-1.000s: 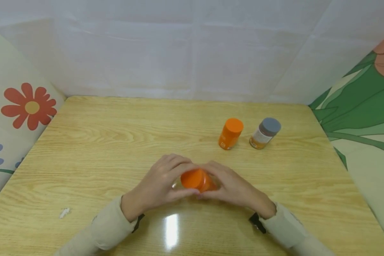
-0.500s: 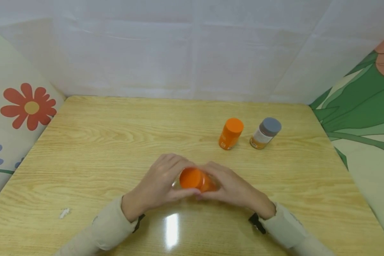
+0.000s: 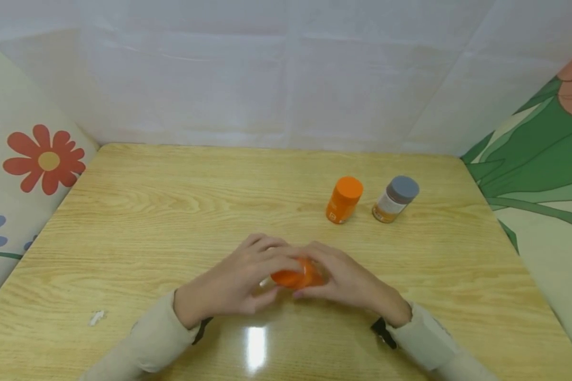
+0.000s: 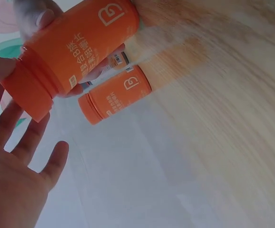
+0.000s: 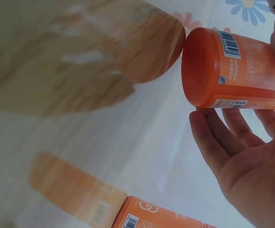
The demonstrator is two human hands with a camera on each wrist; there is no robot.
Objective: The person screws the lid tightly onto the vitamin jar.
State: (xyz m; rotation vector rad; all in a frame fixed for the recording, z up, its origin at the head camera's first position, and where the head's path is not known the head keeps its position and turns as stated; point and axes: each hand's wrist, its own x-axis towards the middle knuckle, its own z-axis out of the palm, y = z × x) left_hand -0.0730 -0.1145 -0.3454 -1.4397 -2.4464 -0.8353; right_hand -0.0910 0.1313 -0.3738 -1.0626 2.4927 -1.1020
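Observation:
An orange bottle (image 3: 312,274) with an orange screw cap (image 3: 288,278) is held tilted above the table's near middle, its cap toward the left. My right hand (image 3: 350,275) grips the bottle body between thumb and fingers. My left hand (image 3: 238,278) is at the cap, fingers fairly straight and reaching over it, thumb drawn back in the head view. In the left wrist view the cap (image 4: 28,92) sits on the bottle (image 4: 83,40), and several left fingers (image 4: 54,161) are spread apart. The bottle's flat base (image 5: 199,69) shows in the right wrist view.
A second orange bottle (image 3: 345,200) stands upright beyond my right hand. Beside it on the right stands a bottle with a grey cap (image 3: 395,199). A white mark (image 3: 97,317) is on the wooden table (image 3: 171,190) at the left. White sheeting (image 3: 286,74) rises behind.
My left thumb has moved back from the cap, and the left fingers have straightened and shifted over its top. The right hand keeps its grip on the bottle almost in place.

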